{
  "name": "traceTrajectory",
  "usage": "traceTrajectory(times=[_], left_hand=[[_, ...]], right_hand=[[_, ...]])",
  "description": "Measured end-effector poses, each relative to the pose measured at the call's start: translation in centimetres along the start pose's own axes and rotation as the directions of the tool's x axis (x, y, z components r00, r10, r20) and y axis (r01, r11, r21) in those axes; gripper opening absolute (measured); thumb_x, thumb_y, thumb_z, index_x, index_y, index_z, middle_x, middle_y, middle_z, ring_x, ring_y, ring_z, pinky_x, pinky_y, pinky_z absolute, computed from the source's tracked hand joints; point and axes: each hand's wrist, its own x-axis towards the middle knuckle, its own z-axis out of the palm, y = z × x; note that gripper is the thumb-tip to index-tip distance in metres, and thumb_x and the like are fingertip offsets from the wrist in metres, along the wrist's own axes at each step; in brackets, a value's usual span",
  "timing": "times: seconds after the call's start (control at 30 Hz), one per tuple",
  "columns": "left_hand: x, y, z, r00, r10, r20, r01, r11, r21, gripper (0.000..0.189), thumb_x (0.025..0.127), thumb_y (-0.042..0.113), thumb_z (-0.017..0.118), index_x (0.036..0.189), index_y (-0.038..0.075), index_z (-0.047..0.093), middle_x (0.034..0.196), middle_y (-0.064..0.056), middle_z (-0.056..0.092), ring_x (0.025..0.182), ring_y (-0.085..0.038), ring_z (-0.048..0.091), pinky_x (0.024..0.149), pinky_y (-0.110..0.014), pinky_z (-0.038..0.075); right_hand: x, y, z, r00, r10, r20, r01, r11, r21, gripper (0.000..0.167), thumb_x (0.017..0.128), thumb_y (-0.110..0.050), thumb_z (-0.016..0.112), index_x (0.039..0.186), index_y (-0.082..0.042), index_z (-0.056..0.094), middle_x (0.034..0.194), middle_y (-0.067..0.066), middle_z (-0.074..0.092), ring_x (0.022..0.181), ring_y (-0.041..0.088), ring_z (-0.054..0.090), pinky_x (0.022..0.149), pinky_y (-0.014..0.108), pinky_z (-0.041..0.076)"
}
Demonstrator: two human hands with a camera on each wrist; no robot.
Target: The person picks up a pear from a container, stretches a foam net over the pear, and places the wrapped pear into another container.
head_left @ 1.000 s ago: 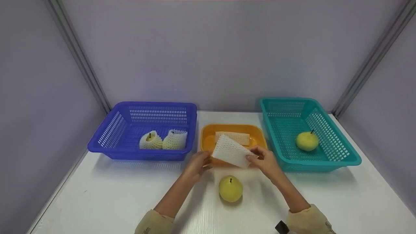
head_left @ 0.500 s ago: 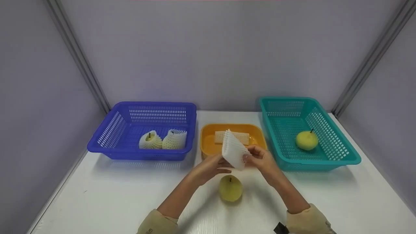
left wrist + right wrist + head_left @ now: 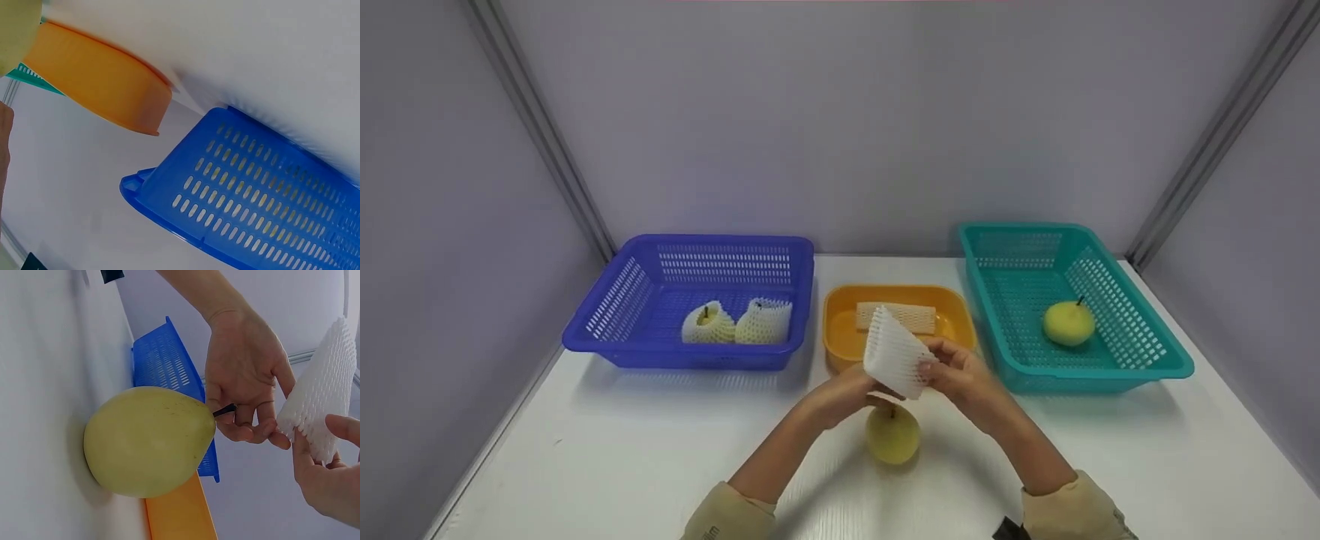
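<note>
A white foam net sleeve is held flat and tilted above the table. Thumb and fingers of my right hand pinch its right edge. At the lower left edge of the sleeve, my left hand has its fingers curled; the thumb runs behind the net in the right wrist view, where the left palm shows. Just below the hands a bare yellow-green pear stands upright on the table, stem up. The left fingers hang close to its stem; whether they touch cannot be told.
Behind the hands, an orange tray contains further foam netting. A blue basket at left has two net-wrapped pears. The teal basket at right carries one bare pear. Walls enclose the table's back and sides.
My left hand has moved right, from beside the sleeve to its lower edge. The sleeve has turned more upright in my right hand, which stays nearly in place. The pear has not moved.
</note>
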Motion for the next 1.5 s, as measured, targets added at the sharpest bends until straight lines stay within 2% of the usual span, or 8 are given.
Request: traceTrajectory(times=[0.2,0.33,0.43,0.67,0.93,1.13,1.23,1.5], left_hand=[[0.2,0.1,0.0,0.999,0.018,-0.048,-0.021,0.997,-0.069,0.036,0.097,0.013,0.044,0.121,-0.013,0.047,0.102,-0.010,0.060,0.093,-0.020,0.056,0.088,-0.038,0.044],[0.3,0.1,0.1,0.999,0.045,-0.031,-0.048,0.993,-0.109,0.036,0.095,0.009,0.046,0.122,-0.015,0.045,0.106,-0.012,0.059,0.095,-0.020,0.056,0.092,-0.042,0.040],[0.3,0.1,0.2,0.995,0.063,-0.077,-0.071,0.991,-0.109,0.036,0.094,0.010,0.047,0.122,-0.013,0.045,0.109,-0.014,0.058,0.097,-0.021,0.056,0.092,-0.040,0.041],[0.6,0.0,0.6,0.967,0.094,-0.237,-0.141,0.972,-0.189,0.014,0.094,0.007,0.047,0.102,-0.004,0.049,0.098,-0.009,0.054,0.091,-0.017,0.055,0.085,-0.031,0.044],[0.7,0.1,0.9,0.935,0.111,-0.337,-0.258,0.865,-0.430,0.005,0.095,0.004,0.045,0.094,0.001,0.049,0.093,-0.008,0.053,0.085,-0.015,0.055,0.079,-0.027,0.046],[0.6,0.3,0.8,0.941,0.108,-0.320,-0.281,0.776,-0.565,0.012,0.098,0.006,0.040,0.096,0.002,0.051,0.094,-0.008,0.055,0.083,-0.015,0.055,0.075,-0.026,0.047],[0.4,0.3,0.7,0.954,0.089,-0.287,-0.241,0.797,-0.553,0.014,0.098,0.009,0.041,0.096,0.002,0.053,0.091,-0.008,0.058,0.079,-0.015,0.056,0.072,-0.025,0.048],[0.0,0.2,0.5,0.991,0.052,-0.121,-0.094,0.922,-0.375,0.019,0.095,0.013,0.047,0.099,0.000,0.059,0.087,-0.005,0.061,0.075,-0.013,0.056,0.067,-0.023,0.049]], right_hand=[[0.1,-0.1,0.2,1.000,-0.010,-0.011,0.011,1.000,0.028,0.026,0.089,-0.002,0.053,0.115,0.000,0.050,0.120,0.014,0.049,0.108,0.029,0.046,0.092,0.038,0.040],[0.2,-0.1,0.4,0.999,-0.008,-0.035,0.010,0.999,0.052,0.019,0.088,0.000,0.053,0.106,-0.007,0.054,0.117,0.013,0.048,0.105,0.029,0.046,0.088,0.037,0.041],[0.2,-0.1,0.4,0.999,-0.001,-0.050,0.004,0.998,0.068,0.018,0.088,0.000,0.053,0.102,-0.011,0.054,0.117,0.012,0.048,0.104,0.030,0.046,0.087,0.037,0.040],[0.1,-0.3,0.0,0.998,0.067,-0.021,-0.064,0.987,0.147,0.044,0.088,0.000,0.049,0.129,-0.002,0.033,0.125,0.014,0.043,0.109,0.027,0.044,0.091,0.034,0.039],[0.0,-0.5,-0.3,0.984,0.154,0.084,-0.175,0.907,0.383,0.055,0.090,0.002,0.041,0.139,0.001,0.015,0.132,0.014,0.034,0.111,0.025,0.043,0.098,0.032,0.034],[0.1,-0.5,-0.4,0.977,0.186,0.105,-0.214,0.838,0.503,0.060,0.093,-0.001,0.039,0.144,-0.002,0.007,0.139,0.013,0.024,0.118,0.025,0.034,0.102,0.033,0.028],[0.0,-0.4,-0.5,0.978,0.188,0.094,-0.209,0.809,0.549,0.055,0.094,-0.002,0.036,0.142,-0.004,0.009,0.139,0.011,0.022,0.118,0.024,0.031,0.103,0.032,0.026],[0.0,-0.3,-0.8,0.990,0.117,0.082,-0.142,0.740,0.657,0.043,0.092,0.001,0.030,0.133,-0.003,0.018,0.134,0.009,0.031,0.114,0.021,0.038,0.103,0.030,0.026]])
